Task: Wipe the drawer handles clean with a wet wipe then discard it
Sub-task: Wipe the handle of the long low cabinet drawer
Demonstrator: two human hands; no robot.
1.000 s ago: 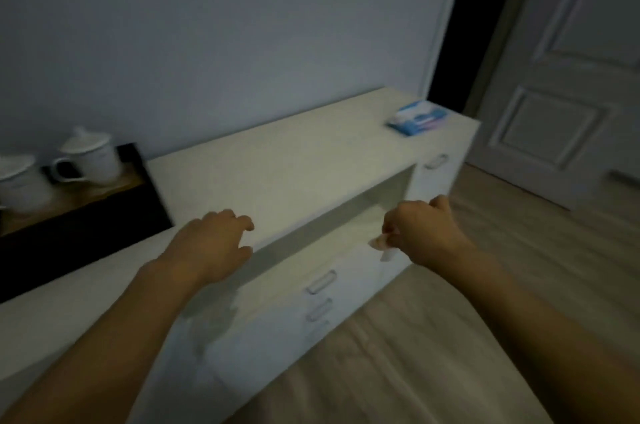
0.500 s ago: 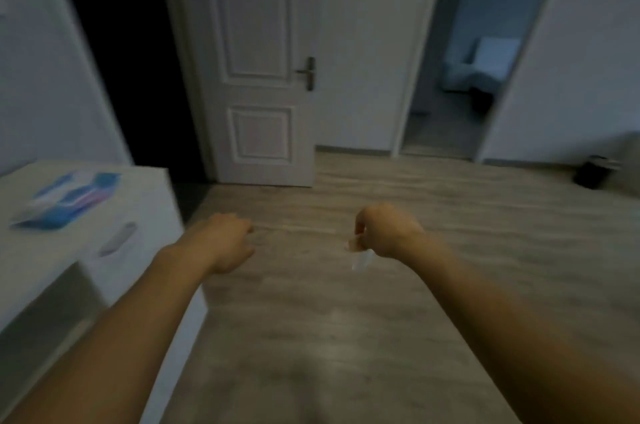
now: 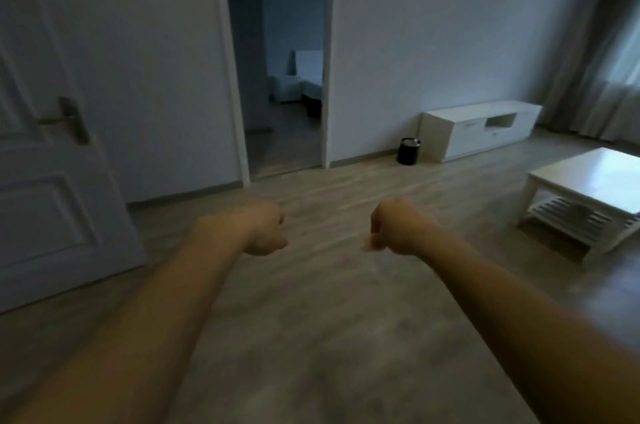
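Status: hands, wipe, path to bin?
Left hand fisted, nothing visible. Right hand pinched, likely on wet wipe; too blurred to confirm. Small black round bin ahead by wall; white coffee table off right.

Both bare forearms stretched forward side by side, well apart, left hand knuckles up with fingers curled under in a fist, right hand likewise curled, thumb against fingertips, blurred, unclear whether it holds anything
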